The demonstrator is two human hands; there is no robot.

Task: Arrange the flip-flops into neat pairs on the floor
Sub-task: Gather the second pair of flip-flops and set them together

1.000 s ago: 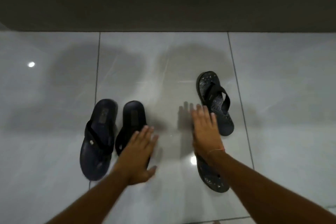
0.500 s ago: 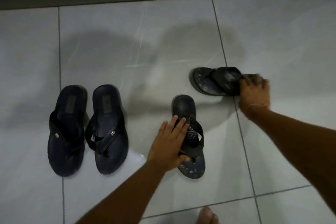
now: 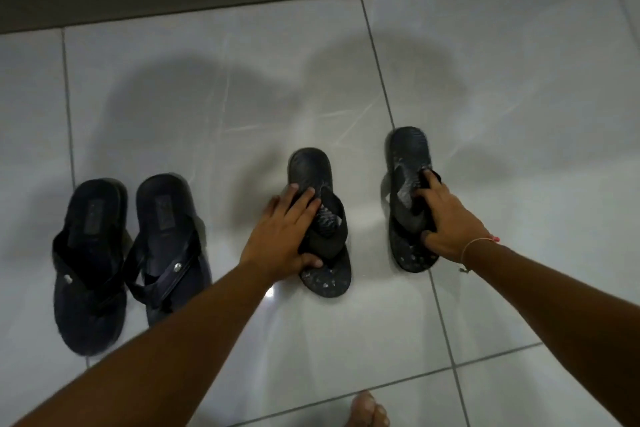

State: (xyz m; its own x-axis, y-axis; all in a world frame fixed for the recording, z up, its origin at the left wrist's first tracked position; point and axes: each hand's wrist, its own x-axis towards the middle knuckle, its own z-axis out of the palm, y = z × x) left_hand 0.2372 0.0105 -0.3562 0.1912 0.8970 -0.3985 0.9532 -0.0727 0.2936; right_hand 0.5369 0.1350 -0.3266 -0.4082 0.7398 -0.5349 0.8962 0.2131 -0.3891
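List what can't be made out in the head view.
- Left hand covers the left black flip-flop's strap side; grip unclear.
- Right hand hides the right black flip-flop's strap.
- Navy pair's labels: blurred.
- Foot: cut by bottom edge.

Four flip-flops are lying sole-down on the floor, heels toward the person. The speckled black flip-flop [image 3: 320, 218] is sitting under the left hand's [image 3: 280, 236] grip, strap bunched up. Its match, the second speckled flip-flop [image 3: 408, 198], is lying under the right hand's [image 3: 450, 222] grip, set slightly farther forward, a gap between the two. Well left of both grips, the two navy flip-flops [image 3: 131, 253] are resting paired, edges touching
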